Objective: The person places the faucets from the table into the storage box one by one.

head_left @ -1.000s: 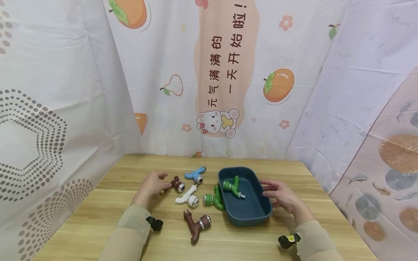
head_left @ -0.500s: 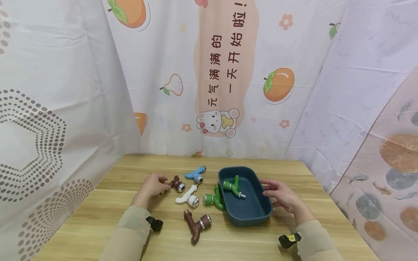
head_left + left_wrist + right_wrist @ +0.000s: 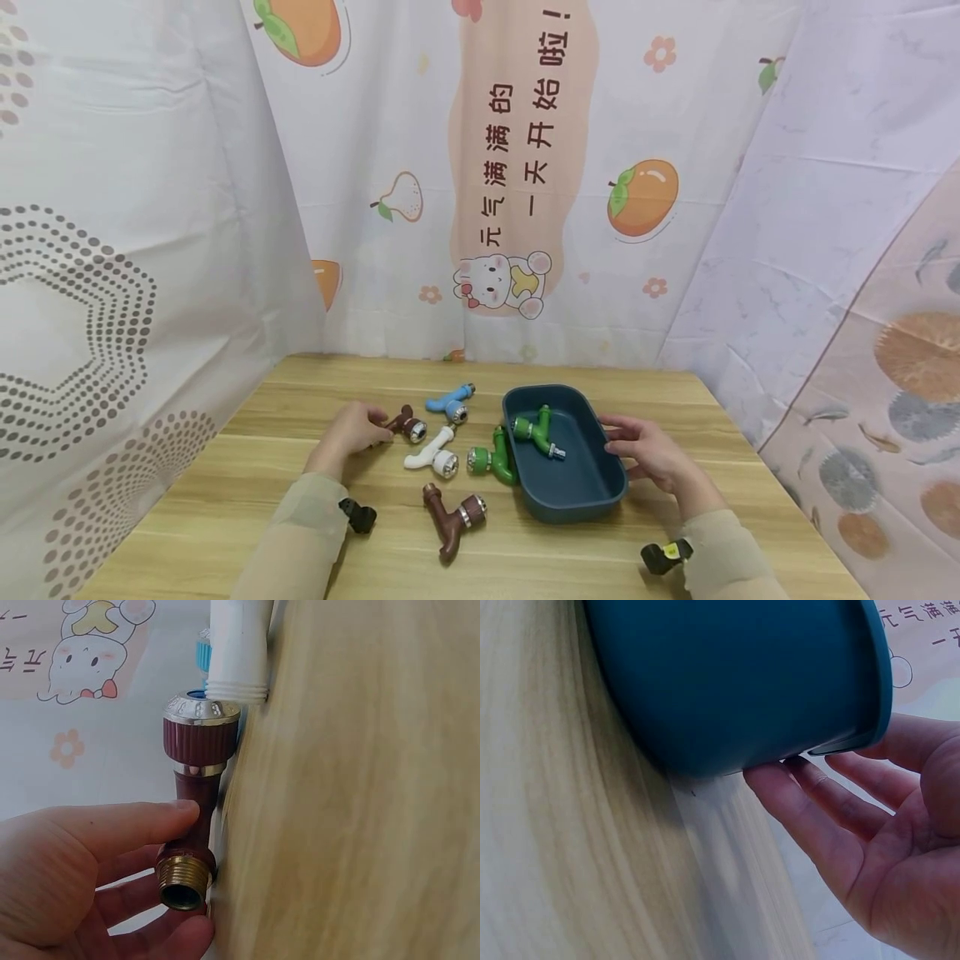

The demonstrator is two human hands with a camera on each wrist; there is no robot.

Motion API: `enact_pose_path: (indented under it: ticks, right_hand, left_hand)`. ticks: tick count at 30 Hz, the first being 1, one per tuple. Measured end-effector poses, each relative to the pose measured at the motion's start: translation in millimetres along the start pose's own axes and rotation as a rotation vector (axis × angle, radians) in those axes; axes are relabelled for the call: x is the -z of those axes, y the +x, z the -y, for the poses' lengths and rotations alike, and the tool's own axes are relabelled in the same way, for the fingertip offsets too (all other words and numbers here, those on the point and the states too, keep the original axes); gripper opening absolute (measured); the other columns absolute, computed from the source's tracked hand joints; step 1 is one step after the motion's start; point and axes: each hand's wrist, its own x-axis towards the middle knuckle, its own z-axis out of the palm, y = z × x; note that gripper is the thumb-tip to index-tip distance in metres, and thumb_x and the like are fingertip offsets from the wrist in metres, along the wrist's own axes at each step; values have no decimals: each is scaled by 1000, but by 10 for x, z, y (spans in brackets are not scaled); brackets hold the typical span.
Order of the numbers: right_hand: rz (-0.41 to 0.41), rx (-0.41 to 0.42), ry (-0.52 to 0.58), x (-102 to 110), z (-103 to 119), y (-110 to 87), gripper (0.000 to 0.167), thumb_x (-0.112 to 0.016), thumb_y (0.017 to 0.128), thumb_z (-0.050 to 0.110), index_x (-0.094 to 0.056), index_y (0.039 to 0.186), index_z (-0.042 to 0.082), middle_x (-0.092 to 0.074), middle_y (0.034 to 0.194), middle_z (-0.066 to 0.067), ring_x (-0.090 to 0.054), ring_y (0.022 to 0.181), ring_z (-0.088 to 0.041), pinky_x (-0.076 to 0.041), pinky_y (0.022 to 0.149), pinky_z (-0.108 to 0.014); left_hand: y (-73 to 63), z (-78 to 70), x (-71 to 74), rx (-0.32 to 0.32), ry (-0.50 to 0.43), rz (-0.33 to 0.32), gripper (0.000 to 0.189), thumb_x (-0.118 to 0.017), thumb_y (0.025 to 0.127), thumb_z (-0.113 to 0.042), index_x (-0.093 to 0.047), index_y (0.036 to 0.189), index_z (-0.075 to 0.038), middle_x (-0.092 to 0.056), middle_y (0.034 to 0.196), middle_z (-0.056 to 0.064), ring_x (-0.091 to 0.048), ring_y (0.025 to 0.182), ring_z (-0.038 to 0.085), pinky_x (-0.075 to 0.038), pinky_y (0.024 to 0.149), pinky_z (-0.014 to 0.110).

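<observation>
My left hand (image 3: 352, 429) is at a small brown faucet (image 3: 407, 427) on the left of the table. In the left wrist view the thumb lies on the body of this faucet (image 3: 196, 787), and the fingers curl behind its brass-threaded end. My right hand (image 3: 648, 450) touches the outer right wall of a dark blue bin (image 3: 573, 507) with extended fingers. The right wrist view has the fingertips against the bin wall (image 3: 742, 682), near its rim. A green faucet (image 3: 542, 433) lies inside the bin.
Between left hand and bin lie a white faucet (image 3: 432, 452) and a blue faucet (image 3: 452, 403). A second green faucet (image 3: 495, 458) lies against the bin's left wall. A larger brown faucet (image 3: 452, 521) lies nearer the front. Printed curtains (image 3: 420, 333) hang behind the wooden table (image 3: 570, 567).
My left hand has shifted slightly right along the small brown faucet, covering more of its threaded end in the head view. The right hand and the bin stay in place.
</observation>
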Motion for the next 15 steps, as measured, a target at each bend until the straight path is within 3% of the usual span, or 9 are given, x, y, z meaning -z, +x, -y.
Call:
enact_pose_path:
  ticks: [15]
  right_hand:
    - [2, 2, 11, 0, 3, -13, 61, -65, 99, 7, -39, 153, -3, -48, 144, -33, -62, 115, -36, -58, 80, -54]
  left_hand:
    - [18, -16, -42, -10, -1, 17, 19, -79, 82, -3, -76, 102, -2, -67, 86, 6, -59, 69, 19, -52, 54, 31]
